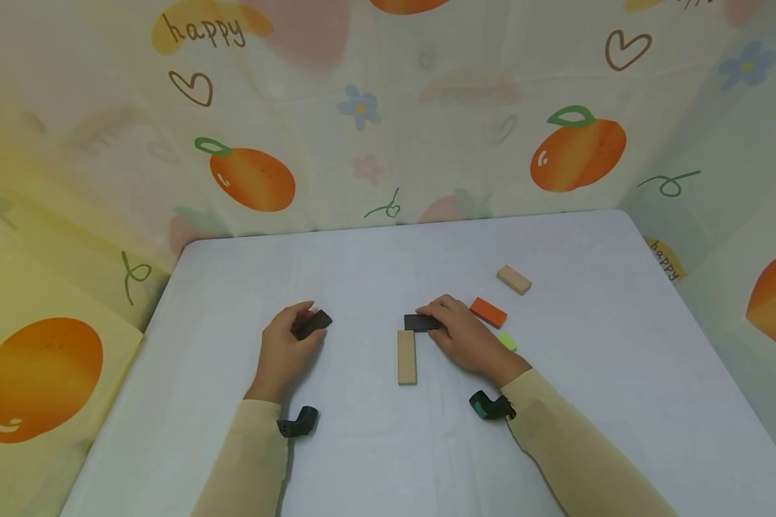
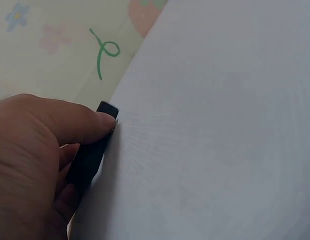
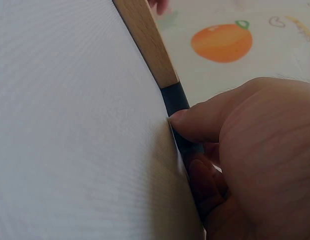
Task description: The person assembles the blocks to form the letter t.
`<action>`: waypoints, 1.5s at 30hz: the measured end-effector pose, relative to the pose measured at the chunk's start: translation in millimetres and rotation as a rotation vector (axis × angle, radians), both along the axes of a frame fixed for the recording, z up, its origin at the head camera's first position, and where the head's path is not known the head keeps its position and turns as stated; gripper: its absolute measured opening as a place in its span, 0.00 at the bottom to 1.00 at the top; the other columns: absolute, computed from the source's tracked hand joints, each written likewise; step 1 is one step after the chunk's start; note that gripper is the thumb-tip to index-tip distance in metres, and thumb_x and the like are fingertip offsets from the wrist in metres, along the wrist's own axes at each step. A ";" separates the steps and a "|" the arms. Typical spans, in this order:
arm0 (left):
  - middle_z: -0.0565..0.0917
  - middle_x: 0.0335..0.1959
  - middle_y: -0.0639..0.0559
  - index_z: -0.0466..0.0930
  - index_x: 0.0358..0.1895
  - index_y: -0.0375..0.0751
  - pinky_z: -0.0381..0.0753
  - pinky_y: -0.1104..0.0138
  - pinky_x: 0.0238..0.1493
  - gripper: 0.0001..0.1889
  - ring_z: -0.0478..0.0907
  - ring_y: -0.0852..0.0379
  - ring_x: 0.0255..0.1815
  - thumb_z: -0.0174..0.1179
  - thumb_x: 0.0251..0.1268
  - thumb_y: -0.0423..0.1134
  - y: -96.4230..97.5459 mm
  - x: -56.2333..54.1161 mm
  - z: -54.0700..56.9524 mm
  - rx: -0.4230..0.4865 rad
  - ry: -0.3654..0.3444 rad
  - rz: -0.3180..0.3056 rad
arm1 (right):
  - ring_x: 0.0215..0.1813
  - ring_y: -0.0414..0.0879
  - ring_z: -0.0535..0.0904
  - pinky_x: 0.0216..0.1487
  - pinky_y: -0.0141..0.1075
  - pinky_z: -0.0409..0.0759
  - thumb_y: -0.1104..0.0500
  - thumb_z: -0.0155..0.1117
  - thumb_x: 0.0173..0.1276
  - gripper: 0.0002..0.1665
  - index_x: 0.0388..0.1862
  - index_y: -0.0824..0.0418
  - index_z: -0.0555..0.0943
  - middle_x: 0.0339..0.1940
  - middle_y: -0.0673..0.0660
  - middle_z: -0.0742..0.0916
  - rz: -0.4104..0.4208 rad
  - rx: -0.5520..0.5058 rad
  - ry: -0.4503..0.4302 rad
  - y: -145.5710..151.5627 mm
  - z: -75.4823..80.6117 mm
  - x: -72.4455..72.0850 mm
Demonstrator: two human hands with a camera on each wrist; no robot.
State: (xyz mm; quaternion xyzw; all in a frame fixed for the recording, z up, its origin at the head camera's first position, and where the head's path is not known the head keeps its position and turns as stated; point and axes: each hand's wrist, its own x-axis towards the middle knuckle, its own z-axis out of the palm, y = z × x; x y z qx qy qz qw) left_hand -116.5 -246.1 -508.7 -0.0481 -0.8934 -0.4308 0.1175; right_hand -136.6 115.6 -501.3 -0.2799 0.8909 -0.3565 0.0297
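Note:
My left hand (image 1: 287, 346) pinches a black block (image 1: 313, 324) at the left of the table, and in the left wrist view that dark block (image 2: 91, 155) slants between thumb and fingers. With thumb and fingertips my right hand (image 1: 460, 336) grips another black block (image 1: 420, 322), lying crosswise at the far end of a plain wooden block (image 1: 407, 357). In the right wrist view the wooden block (image 3: 145, 40) meets the dark block (image 3: 173, 97) end on, while my fingers cover part of the dark one.
Beyond my right hand lie an orange block (image 1: 488, 313) and a second plain wooden block (image 1: 514, 280). A lime green block (image 1: 507, 341) shows partly behind my right wrist. The white table (image 1: 362, 445) ends at a fruit-patterned curtain (image 1: 414, 143).

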 end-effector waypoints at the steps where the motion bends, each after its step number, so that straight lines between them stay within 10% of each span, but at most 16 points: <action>1: 0.86 0.56 0.36 0.82 0.68 0.30 0.83 0.47 0.61 0.28 0.84 0.39 0.58 0.76 0.65 0.24 0.7 0.3 0.5 -0.007 0.000 0.006 | 0.67 0.54 0.78 0.71 0.50 0.78 0.66 0.66 0.82 0.23 0.72 0.60 0.82 0.62 0.57 0.81 0.000 0.001 -0.001 0.0 -0.2 -0.1; 45: 0.89 0.55 0.43 0.90 0.55 0.33 0.84 0.46 0.59 0.18 0.84 0.41 0.59 0.80 0.63 0.26 47.8 -0.2 10.7 -0.025 0.165 -0.240 | 0.67 0.53 0.78 0.70 0.50 0.79 0.67 0.67 0.81 0.22 0.71 0.60 0.83 0.62 0.57 0.82 0.004 -0.022 0.004 0.4 -1.9 -1.4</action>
